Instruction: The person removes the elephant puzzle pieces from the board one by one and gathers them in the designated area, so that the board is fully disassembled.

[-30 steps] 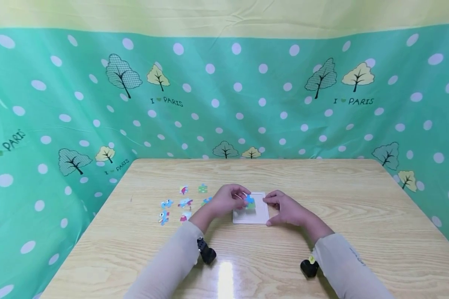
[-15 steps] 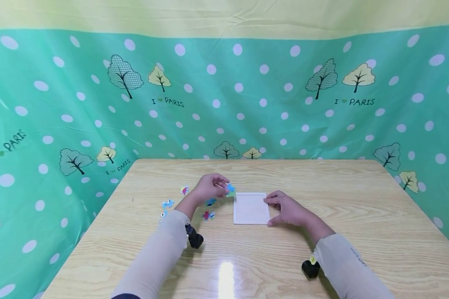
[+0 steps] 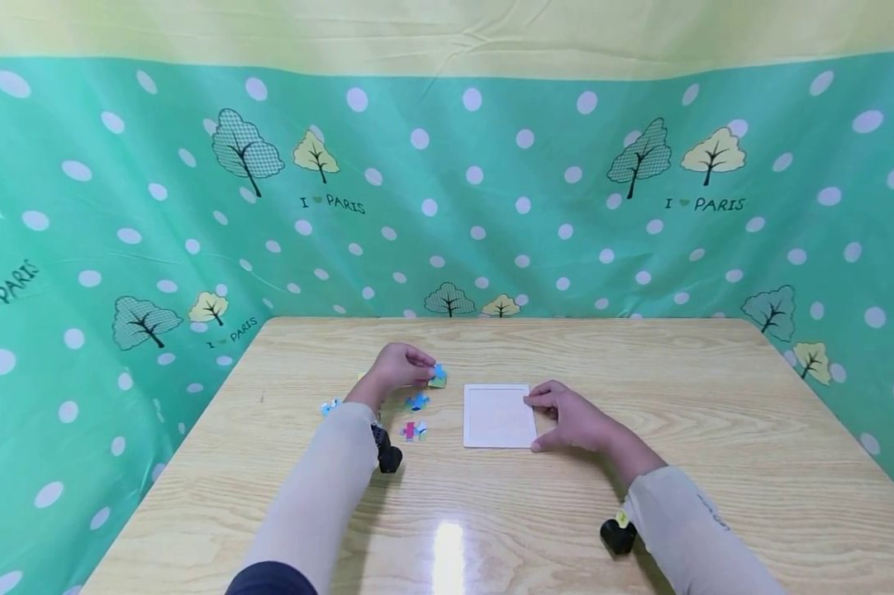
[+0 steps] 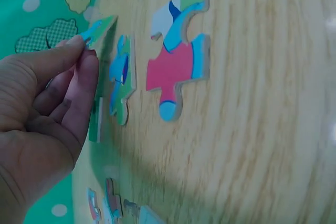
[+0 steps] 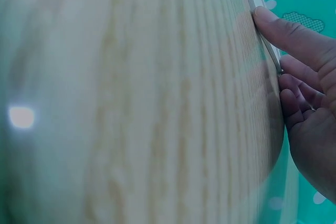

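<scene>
My left hand (image 3: 398, 368) pinches a blue and green jigsaw puzzle piece (image 3: 437, 376) between thumb and fingertips, above the back left of the table. In the left wrist view the pinched piece (image 4: 100, 31) is tilted, its lower part hidden by the fingers. Below lie a blue puzzle piece (image 3: 417, 402) and a red and blue one (image 3: 413, 430). My right hand (image 3: 577, 417) grips the right edge of a flat white puzzle tray (image 3: 499, 416), thumb at the near corner and fingers farther up. The right wrist view shows the thumb (image 5: 278, 22) against the tray's edge.
Another blue puzzle piece (image 3: 330, 406) lies farther left, and more are partly hidden behind the left forearm. The wooden table (image 3: 640, 364) reaches back to a green dotted curtain (image 3: 447, 207). A black wrist camera (image 3: 618, 535) hangs under the right sleeve.
My left hand has moved left from over the tray, carrying the blue and green puzzle piece to the loose pieces. My right hand and the tray have stayed in place.
</scene>
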`<state>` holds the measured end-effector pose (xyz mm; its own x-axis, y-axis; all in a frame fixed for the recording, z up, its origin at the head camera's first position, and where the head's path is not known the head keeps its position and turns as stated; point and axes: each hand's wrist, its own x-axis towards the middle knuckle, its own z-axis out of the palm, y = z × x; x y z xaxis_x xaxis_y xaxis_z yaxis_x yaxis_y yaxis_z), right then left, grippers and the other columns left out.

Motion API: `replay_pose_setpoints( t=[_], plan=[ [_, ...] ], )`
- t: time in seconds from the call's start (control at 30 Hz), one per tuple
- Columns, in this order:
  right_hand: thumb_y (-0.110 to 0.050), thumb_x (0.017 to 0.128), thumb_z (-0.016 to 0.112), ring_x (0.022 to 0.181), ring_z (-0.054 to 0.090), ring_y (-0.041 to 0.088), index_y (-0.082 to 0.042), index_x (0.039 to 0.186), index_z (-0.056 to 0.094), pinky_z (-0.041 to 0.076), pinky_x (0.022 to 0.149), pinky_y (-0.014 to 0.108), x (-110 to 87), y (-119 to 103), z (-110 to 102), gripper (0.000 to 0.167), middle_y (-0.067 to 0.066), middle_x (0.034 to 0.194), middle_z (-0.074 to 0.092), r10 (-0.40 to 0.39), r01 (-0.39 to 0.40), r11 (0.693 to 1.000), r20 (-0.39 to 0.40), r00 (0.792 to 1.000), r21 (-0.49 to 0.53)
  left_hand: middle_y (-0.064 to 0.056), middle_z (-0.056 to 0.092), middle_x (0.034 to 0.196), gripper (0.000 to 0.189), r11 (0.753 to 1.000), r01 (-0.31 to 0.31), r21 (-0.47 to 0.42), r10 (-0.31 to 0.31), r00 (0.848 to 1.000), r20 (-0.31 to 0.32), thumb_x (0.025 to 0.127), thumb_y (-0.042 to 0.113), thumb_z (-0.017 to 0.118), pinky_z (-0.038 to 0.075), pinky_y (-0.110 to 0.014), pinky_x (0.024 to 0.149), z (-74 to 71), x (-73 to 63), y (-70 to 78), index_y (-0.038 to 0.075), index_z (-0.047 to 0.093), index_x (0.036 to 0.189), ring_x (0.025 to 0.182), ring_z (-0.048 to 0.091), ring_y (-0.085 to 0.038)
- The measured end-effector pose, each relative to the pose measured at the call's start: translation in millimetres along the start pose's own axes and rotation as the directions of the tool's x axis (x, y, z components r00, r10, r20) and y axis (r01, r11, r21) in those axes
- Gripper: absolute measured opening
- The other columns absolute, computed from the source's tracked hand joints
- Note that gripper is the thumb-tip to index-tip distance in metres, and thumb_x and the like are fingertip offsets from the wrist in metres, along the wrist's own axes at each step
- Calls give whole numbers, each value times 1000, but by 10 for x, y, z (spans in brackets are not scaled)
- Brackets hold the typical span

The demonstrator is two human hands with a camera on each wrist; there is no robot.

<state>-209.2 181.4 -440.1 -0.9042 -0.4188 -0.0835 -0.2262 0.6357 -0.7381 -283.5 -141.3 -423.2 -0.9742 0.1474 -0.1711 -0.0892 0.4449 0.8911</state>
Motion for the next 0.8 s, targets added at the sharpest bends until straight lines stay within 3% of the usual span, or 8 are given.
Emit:
replay_pose_setpoints(
  t=[0.23, 0.43, 0.5, 0.67, 0.8],
  plan=[
    [-20, 69, 90, 127, 44, 30, 0, 133, 57, 39, 105, 45, -8, 2, 9, 75, 8, 134, 47, 0, 0, 1000, 1, 1000, 3, -11, 69, 94, 20, 1000, 23, 5, -23, 999, -26, 83, -3, 74, 58, -31, 74, -19, -19, -17, 0, 72, 102, 81, 69, -20],
    [-19, 69, 90, 126, 45, 29, 0, 133, 57, 39, 105, 45, -17, -1, 4, 75, 7, 134, 47, 11, -11, 1000, -3, 1000, 10, -4, 70, 100, 28, 997, 31, 78, -26, 998, -53, 79, 4, 80, 54, -33, 85, -37, -28, -18, 8, 73, 106, 91, 66, -18],
    [-19, 68, 90, 126, 45, 29, 0, 133, 57, 39, 105, 45, -19, -5, 0, 75, 8, 134, 47, 11, -11, 1000, -5, 1000, 11, -2, 70, 102, 30, 997, 35, 63, -31, 998, -54, 79, 6, 80, 52, -36, 88, -46, -31, -24, 10, 73, 107, 92, 65, -19],
    [-19, 69, 90, 123, 47, 28, 0, 133, 58, 40, 104, 44, -17, -8, 3, 74, 8, 134, 47, -2, 2, 1000, -9, 1000, -6, -4, 69, 105, 32, 1000, 1, -7, -1, 999, -33, 82, 9, 79, 52, -38, 87, -83, -80, -30, 9, 71, 113, 91, 66, -19],
    [-19, 71, 89, 115, 50, 25, 1, 131, 59, 44, 99, 43, -26, -25, 6, 70, 9, 131, 49, -31, 31, 1000, -16, 999, -5, -7, 68, 111, 33, 999, -50, -10, 50, 998, -29, 84, 13, 78, 52, -39, 88, -149, -136, -39, 6, 70, 116, 94, 66, -20]
  ],
)
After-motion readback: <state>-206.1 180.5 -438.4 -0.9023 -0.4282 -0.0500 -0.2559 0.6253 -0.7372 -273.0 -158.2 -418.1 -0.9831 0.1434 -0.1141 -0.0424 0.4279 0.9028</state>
